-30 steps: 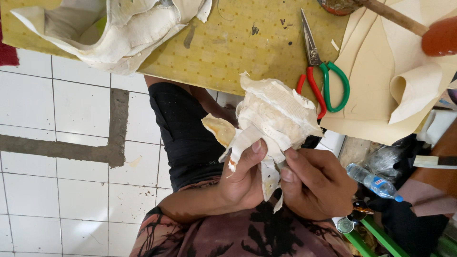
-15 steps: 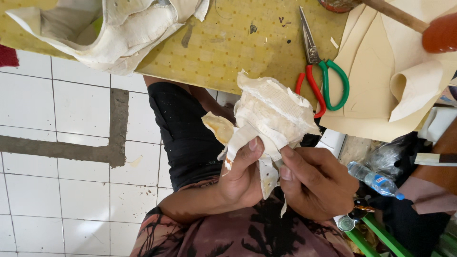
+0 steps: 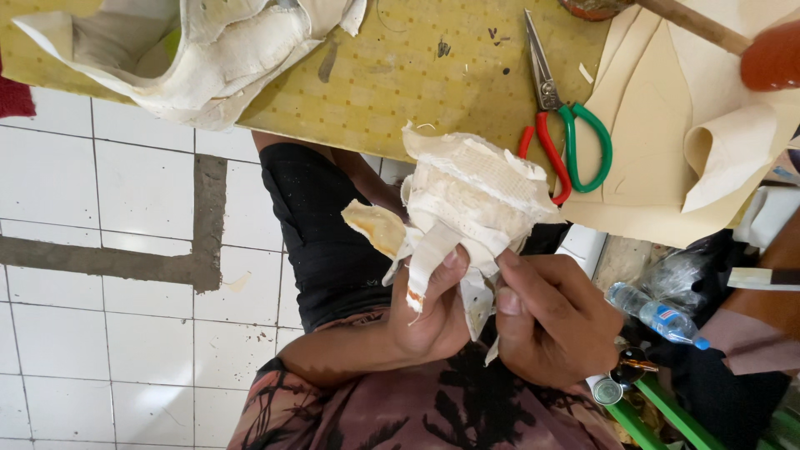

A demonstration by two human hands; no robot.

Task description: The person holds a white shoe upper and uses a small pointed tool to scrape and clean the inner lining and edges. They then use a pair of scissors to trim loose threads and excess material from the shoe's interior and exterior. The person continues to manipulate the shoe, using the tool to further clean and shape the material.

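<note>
Cloth wad (image 3: 467, 200) | left hand (image 3: 429, 312) grasping it | right hand (image 3: 554, 321) pinching it

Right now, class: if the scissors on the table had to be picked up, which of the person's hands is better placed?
Right, probably. The right hand lies below the red-and-green scissors; the left hand sits further left, thumb pressing the white bundle.

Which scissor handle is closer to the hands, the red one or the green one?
The red handle. It sits on the side toward the white bundle held in both hands; the green handle lies farther away.
</note>
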